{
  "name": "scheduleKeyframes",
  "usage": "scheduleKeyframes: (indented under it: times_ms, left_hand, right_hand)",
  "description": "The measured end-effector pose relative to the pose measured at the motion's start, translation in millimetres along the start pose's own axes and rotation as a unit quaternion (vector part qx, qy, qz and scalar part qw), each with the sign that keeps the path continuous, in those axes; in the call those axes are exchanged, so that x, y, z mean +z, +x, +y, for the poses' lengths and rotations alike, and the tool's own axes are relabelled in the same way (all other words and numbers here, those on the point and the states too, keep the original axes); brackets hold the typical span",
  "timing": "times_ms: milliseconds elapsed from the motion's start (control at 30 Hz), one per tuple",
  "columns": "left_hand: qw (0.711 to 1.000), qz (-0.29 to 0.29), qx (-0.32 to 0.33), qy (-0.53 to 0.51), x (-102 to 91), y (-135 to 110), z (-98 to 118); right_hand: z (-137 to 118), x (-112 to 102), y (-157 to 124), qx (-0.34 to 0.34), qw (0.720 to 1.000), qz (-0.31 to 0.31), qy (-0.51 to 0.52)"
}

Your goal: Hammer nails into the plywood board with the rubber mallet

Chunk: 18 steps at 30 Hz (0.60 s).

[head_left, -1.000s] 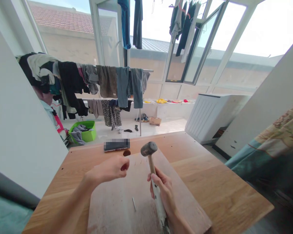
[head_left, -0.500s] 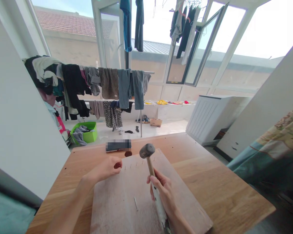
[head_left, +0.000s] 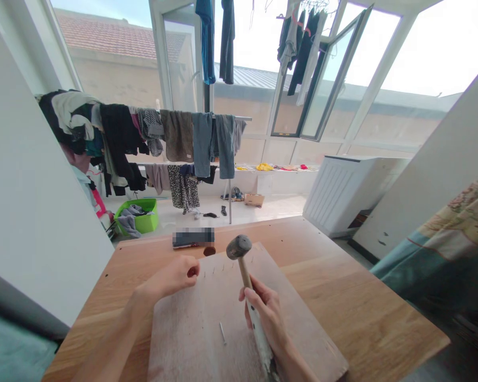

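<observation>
My right hand (head_left: 267, 313) is wrapped round the wooden handle of a rubber mallet (head_left: 239, 247), whose dark head is raised above the far part of a worn wooden board (head_left: 207, 329). My left hand (head_left: 174, 277) is pinched closed at the board's far left corner, next to a row of small nails (head_left: 217, 268) standing in the board. What the fingertips pinch is too small to make out. A loose nail (head_left: 222, 333) lies on the board between my hands.
The board rests on a wooden table (head_left: 342, 297). A dark flat object (head_left: 193, 237) and a small brown disc (head_left: 209, 251) lie at the table's far edge. Beyond are a laundry rack (head_left: 175, 138), a green basket (head_left: 140, 215) and a white cabinet (head_left: 342, 185).
My left hand has moved down and left to the board's far corner near the nail row. The mallet has stayed raised, almost still.
</observation>
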<state>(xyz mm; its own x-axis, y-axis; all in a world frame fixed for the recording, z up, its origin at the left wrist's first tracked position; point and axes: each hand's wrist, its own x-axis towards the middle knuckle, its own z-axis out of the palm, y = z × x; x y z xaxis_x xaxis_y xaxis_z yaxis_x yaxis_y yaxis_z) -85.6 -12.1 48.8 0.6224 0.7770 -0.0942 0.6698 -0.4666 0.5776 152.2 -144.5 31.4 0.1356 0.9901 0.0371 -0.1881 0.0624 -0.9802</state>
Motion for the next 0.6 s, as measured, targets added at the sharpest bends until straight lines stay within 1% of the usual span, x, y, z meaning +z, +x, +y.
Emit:
scheduleKeyframes:
  times_ms: [367,600]
  left_hand:
    - [1.0,-0.006,0.007,-0.003,2.6,0.7,-2.1]
    - [0.999,0.002,0.013,-0.044,4.9,1.8,-6.5]
  right_hand:
    - [-0.6,0.6,-0.3,-0.001,1.0,-0.021,-0.004]
    - [0.3,2.7,-0.9,0.0,0.998,-0.062,-0.012]
